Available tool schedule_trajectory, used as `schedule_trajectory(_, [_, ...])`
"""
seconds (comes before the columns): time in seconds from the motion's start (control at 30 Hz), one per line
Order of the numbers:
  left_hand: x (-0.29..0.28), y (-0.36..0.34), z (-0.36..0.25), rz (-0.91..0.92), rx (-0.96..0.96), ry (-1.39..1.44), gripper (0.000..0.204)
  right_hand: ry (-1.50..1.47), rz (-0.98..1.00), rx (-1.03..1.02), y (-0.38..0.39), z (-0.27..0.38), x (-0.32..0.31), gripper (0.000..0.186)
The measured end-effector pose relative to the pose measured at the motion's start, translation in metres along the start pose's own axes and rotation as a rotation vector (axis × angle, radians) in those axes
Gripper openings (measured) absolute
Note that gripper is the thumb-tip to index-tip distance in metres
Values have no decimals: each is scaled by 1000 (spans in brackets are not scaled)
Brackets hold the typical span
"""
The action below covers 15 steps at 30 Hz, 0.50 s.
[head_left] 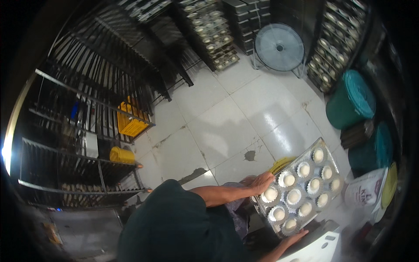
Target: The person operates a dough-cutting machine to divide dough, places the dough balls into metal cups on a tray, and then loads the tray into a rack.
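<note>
Metal muffin tray (pixel 334 161), near corner hidden under right hand (pixel 293 238).

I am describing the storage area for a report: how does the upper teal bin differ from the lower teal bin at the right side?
The upper teal bin shows fully, with green sides under its lid; the lower teal bin is partly hidden in shadow. The upper one stands near the round fan; the lower one is close to the white bag. Both have teal lids and stand on the tiled floor.
</note>
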State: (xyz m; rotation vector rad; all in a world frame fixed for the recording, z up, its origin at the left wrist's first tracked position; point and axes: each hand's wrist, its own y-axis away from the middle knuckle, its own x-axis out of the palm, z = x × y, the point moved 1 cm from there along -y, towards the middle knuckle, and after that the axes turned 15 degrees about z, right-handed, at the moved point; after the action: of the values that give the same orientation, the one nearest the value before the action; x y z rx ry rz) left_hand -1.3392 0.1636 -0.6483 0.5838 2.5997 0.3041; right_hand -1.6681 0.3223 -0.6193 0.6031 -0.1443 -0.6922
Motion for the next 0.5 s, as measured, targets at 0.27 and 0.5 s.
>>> schedule_trajectory(0.27, [53,26,42,-194,-66,152,30,-67,326,-59,-92,-80,-20,76])
schedule_trajectory(0.5, [83,58,14,-386,-98,130,33,-75,488,-243,-146,-80,-31,67])
